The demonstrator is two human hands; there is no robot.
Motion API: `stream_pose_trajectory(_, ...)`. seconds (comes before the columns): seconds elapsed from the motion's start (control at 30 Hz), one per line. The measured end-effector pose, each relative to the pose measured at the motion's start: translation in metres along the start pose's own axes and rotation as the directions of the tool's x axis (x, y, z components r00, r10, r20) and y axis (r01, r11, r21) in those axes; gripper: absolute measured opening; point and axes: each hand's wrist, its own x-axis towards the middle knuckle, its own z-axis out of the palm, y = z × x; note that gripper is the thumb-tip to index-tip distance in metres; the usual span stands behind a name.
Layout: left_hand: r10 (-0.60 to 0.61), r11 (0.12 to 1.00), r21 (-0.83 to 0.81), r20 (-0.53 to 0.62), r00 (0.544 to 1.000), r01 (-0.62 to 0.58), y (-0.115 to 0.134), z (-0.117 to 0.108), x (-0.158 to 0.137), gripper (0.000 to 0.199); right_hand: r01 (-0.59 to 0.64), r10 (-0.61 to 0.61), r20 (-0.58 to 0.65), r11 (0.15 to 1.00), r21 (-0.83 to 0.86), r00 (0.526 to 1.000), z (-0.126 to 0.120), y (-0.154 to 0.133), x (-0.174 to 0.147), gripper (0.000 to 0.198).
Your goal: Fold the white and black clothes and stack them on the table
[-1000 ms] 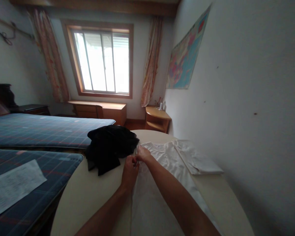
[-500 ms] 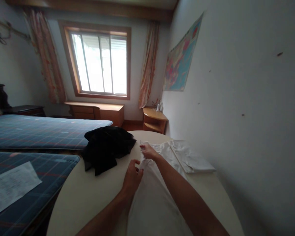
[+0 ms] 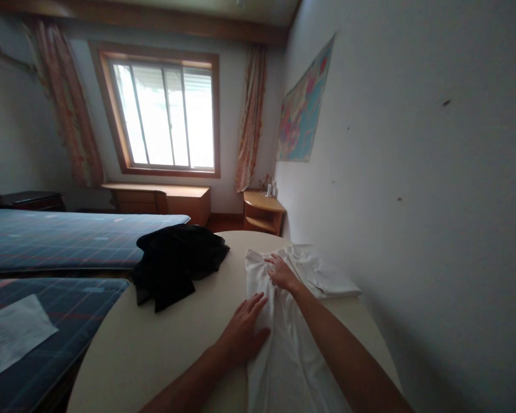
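Note:
A white garment (image 3: 269, 355) stretches along the round table toward me, wrinkled near its far end; its kind is unclear. On its left edge lies my left hand (image 3: 244, 326), open, with the fingers stretched out and the thumb apart. Farther up, my right hand (image 3: 282, 272) rests on the gathered far part with its fingers spread, not gripping it. Beyond that hand, to the right, is a folded-looking white part (image 3: 327, 275); whether it belongs to the same garment cannot be told. My right forearm covers some of the cloth.
A crumpled black cloth (image 3: 178, 261) lies on the left of the round cream table (image 3: 163, 350). Left of the table are two plaid mattresses (image 3: 81, 235), with a printed sheet of paper (image 3: 15, 332) on the nearer one. A wall (image 3: 413, 258) runs close on the right.
My right hand has let go of the garment's far left corner and moved right onto the cloth. My left hand has opened out onto its left edge. The view has shifted slightly right.

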Motion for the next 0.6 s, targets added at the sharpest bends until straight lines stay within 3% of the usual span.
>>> stream_pose_trajectory(0.07,-0.012,0.998,0.061,0.076,0.997,0.007,0.002,0.000,-0.001,0.071,0.052,-0.051,0.016,0.995,-0.079,0.999,0.002,0.004,-0.016,0.044)
stream_pose_trajectory(0.17,-0.046,0.992,0.125,0.117,0.992,0.031,0.007,0.000,-0.002,0.067,0.125,-0.101,0.111,0.962,-0.243,0.989,0.007,0.010,-0.041,0.048)
stream_pose_trajectory(0.33,-0.049,0.979,0.202,0.127,0.991,0.022,0.010,-0.005,-0.002,0.066,0.038,0.040,0.235,0.948,-0.315,0.971,0.021,0.013,-0.067,0.061)
stream_pose_trajectory(0.47,-0.111,0.963,0.257,0.102,0.989,0.081,-0.001,-0.012,0.002,0.063,0.009,0.071,0.244,0.950,-0.313,0.967,0.033,0.006,-0.059,0.066)
stream_pose_trajectory(0.6,-0.162,0.942,0.290,-0.047,0.986,0.169,-0.010,-0.020,0.004,0.048,-0.039,0.114,0.209,0.943,-0.330,0.971,0.046,-0.001,-0.033,0.068)
